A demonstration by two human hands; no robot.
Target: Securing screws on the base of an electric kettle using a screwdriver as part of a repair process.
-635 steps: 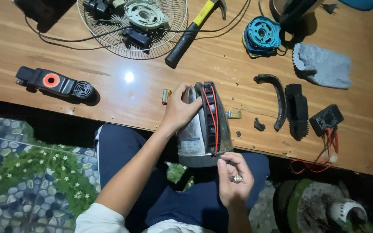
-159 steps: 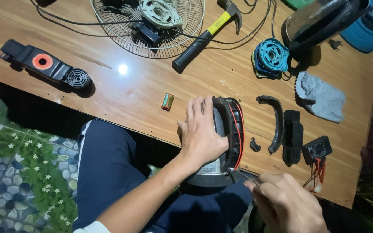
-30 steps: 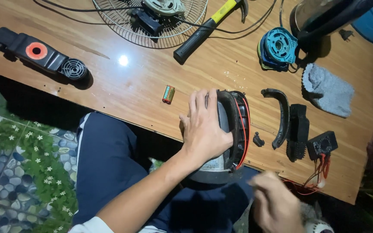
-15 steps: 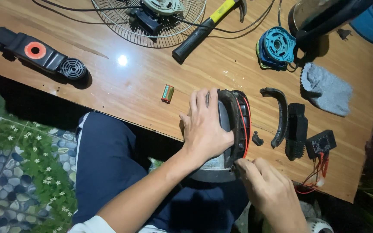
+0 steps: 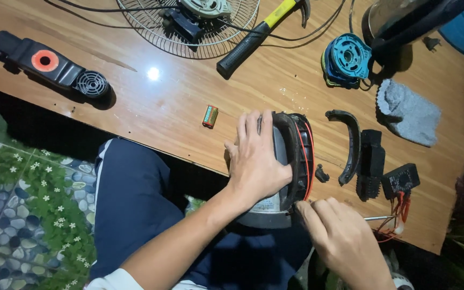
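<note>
A grey and black appliance body [image 5: 291,161] with red wires along its rim stands on edge at the near side of the wooden table [image 5: 151,107], partly over my lap. My left hand [image 5: 256,158] lies flat on its side, fingers spread, holding it steady. My right hand [image 5: 339,241] is closed around a thin metal tool [image 5: 378,218] whose shaft sticks out to the right, and its fingertips touch the lower rim of the appliance.
A curved black handle piece [image 5: 350,142], a black block [image 5: 371,164] and a small wired board [image 5: 401,180] lie right of the appliance. Farther off are a small battery [image 5: 210,116], a hammer [image 5: 253,37], a fan grille [image 5: 189,27], a blue spool [image 5: 345,56], a grey cloth [image 5: 406,113] and a black part with an orange disc [image 5: 49,62].
My right hand has come up from below and right to the appliance's lower rim. My left hand stays flat on the appliance throughout.
</note>
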